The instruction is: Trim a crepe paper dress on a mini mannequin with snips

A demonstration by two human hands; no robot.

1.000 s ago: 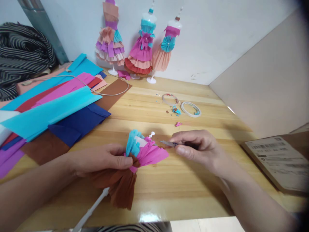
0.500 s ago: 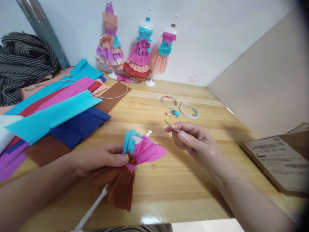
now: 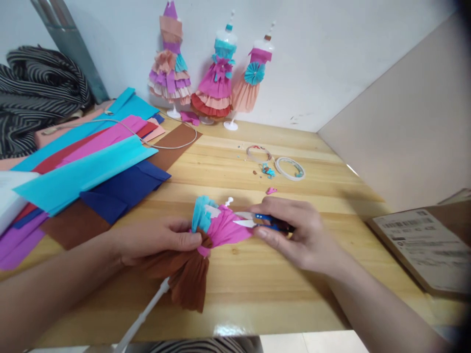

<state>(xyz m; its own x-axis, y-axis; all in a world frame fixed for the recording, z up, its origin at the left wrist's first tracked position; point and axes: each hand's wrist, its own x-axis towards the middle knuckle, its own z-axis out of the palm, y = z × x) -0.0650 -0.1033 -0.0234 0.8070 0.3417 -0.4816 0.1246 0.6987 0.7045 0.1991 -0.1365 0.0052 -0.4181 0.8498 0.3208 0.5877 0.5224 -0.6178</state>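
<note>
My left hand (image 3: 162,242) is closed round the waist of a small mannequin (image 3: 145,314) dressed in crepe paper, tilted with its white stem toward me. Its paper is turquoise and pink at the top, with a brown skirt (image 3: 191,287) hanging below. A pink crepe paper flap (image 3: 226,228) fans out to the right. Between the thumb and fingers of my right hand (image 3: 298,230) is a pair of blue-handled thread snips (image 3: 270,221). Their two blades are apart, at the outer edge of the pink flap. My palm partly hides the snips' handle.
Three dressed mannequins (image 3: 221,83) stand against the wall. Folded crepe paper sheets (image 3: 86,176) are piled left, with a cord across them. Two tape rolls (image 3: 290,169), paper scraps (image 3: 268,170) and a pink scrap (image 3: 271,190) lie beyond my right hand. A cardboard box (image 3: 423,247) is at right.
My right hand has moved slightly left and down, bringing the snips with spread blades to the pink flap. A pink scrap now shows on the table. The left hand keeps its hold.
</note>
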